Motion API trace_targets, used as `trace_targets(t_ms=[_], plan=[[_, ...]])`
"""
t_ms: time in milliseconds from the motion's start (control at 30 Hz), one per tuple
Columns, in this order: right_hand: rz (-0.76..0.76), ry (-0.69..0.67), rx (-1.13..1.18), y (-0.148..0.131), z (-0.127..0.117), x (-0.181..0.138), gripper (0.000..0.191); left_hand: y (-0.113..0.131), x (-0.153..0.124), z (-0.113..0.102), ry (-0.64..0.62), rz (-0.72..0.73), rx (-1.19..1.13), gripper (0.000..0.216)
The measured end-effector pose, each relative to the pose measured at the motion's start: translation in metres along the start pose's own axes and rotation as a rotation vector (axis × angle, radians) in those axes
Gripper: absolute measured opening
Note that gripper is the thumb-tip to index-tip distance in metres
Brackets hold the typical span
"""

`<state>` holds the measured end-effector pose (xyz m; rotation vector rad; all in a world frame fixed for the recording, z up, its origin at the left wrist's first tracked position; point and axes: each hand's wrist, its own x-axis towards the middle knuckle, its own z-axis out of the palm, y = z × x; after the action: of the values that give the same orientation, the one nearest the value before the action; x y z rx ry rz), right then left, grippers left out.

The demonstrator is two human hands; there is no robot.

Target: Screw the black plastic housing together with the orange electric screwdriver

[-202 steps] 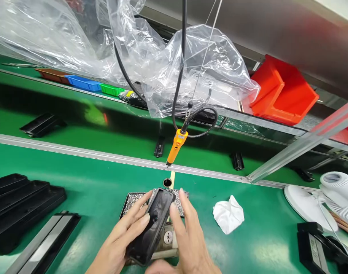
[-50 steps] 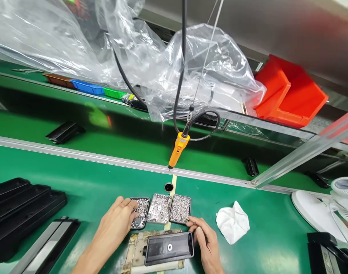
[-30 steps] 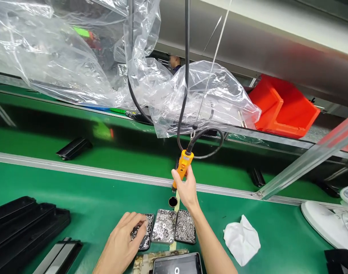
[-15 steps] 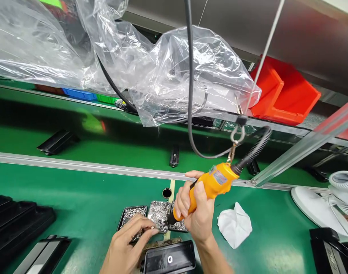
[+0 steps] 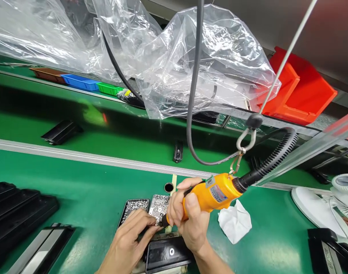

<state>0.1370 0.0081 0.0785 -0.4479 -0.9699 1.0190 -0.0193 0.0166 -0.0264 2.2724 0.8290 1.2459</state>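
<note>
Screwdriver (image 5: 216,191), one, in right hand (image 5: 189,219), one ring (image 5: 170,251) in one casing (image 5: 159,257)

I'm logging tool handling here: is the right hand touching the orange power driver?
Touching. The head view shows the right hand wrapped around the orange power driver, closed on it with no gap showing.
</note>
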Motion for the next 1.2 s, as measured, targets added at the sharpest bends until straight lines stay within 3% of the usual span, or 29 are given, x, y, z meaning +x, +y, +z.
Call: trace_targets(t_ms=[267,700,867,1033,1133,1200], plan=[[0.045,-0.029,-0.056,0.008,-0.004,-0.006,0.023,0.000,0.000,0.000,-0.043,0.023,0.067,0.010],[0.155,-0.001,-0.096,0.012,0.001,-0.005,0.027,0.008,-0.001,0.003,0.011,0.072,0.159,0.016],[0.169,0.004,-0.110,0.012,0.003,-0.003,0.029,0.000,-0.003,0.005,0.021,0.003,0.106,0.014],[0.158,0.024,-0.115,0.009,0.005,-0.003,0.028,-0.005,-0.002,0.007,-0.084,-0.152,-0.053,0.015],[0.137,0.030,-0.107,0.006,0.004,0.000,0.028,-0.007,-0.002,0.004,-0.116,-0.206,-0.113,0.004],[0.128,0.040,-0.106,0.006,0.000,0.004,0.030,-0.008,-0.003,0.001,-0.080,-0.233,-0.098,0.013]])
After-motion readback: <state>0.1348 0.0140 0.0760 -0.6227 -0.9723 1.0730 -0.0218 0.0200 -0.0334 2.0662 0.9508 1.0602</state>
